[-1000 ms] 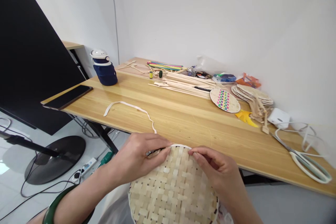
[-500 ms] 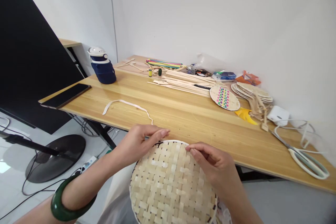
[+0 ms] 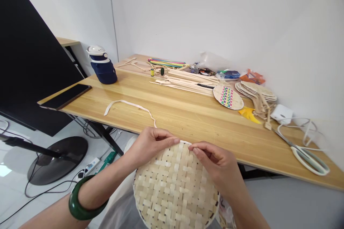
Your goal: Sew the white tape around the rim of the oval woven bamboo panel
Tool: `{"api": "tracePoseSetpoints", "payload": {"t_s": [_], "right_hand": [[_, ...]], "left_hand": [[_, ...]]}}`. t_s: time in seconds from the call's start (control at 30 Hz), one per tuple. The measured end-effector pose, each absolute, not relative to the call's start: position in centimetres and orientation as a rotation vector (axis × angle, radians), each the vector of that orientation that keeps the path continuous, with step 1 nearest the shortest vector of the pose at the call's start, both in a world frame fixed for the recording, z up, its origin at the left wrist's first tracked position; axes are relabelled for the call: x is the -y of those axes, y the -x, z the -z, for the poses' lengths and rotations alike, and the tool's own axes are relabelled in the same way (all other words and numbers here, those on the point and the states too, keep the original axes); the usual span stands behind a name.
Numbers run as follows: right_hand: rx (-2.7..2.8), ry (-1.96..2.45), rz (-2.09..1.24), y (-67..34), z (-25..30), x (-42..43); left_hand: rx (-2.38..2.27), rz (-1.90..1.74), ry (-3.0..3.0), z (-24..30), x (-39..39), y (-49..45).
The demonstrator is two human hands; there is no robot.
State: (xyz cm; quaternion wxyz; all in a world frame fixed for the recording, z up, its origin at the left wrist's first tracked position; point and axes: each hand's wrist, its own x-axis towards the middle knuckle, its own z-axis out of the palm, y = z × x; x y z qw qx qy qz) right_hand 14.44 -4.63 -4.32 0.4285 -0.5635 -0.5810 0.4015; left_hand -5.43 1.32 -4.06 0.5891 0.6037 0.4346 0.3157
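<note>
A round woven bamboo fan (image 3: 177,186) rests over my lap, its top edge up against the table's front edge. White edging tape (image 3: 185,142) runs along its rim. My left hand (image 3: 154,145) pinches the rim at the upper left, thumb on the woven face. At the top right of the rim, my right hand (image 3: 215,159) pinches the edging between thumb and index finger. From near my left hand a loose length of white tape (image 3: 129,103) trails over the tabletop. The fingertips behind the rim are hidden.
On the table (image 3: 182,114) lie scissors (image 3: 309,159), a fan with coloured weave (image 3: 228,97), stacked fans (image 3: 258,91), bamboo strips (image 3: 185,82), thread spools (image 3: 162,71), a blue-covered bottle (image 3: 103,69) and a phone (image 3: 66,96). A black panel (image 3: 29,53) stands left.
My left hand has slid right along the rim, closer to my right hand, and its thumb now presses on the edge. My right hand stays pinched at nearly the same spot.
</note>
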Motion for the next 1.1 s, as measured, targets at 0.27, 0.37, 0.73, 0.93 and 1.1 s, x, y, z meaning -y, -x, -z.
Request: {"api": "tracePoseSetpoints", "payload": {"t_s": [0.27, 0.37, 0.73, 0.93, 1.1], "right_hand": [[1.454, 1.399, -0.998, -14.4, 4.3, 4.8], [1.453, 1.401, -0.988, -14.3, 4.2, 4.9], [1.386, 1.265, -0.919, -14.7, 4.2, 4.6], [1.157, 1.246, -0.950, -17.3, 4.3, 3.3], [1.267, 1.204, -1.267, -17.4, 4.3, 1.4]], "left_hand": [[-1.010, -0.691, -1.270, 3.9, -1.4, 5.3], [-0.991, -0.690, -1.206, 4.1, -1.4, 5.2], [-1.009, -0.613, -1.322, 4.0, -1.4, 5.9], [-1.007, -0.591, -1.316, 3.9, -1.5, 5.7], [-0.921, -0.573, -1.282, 3.6, -1.5, 5.6]]}}
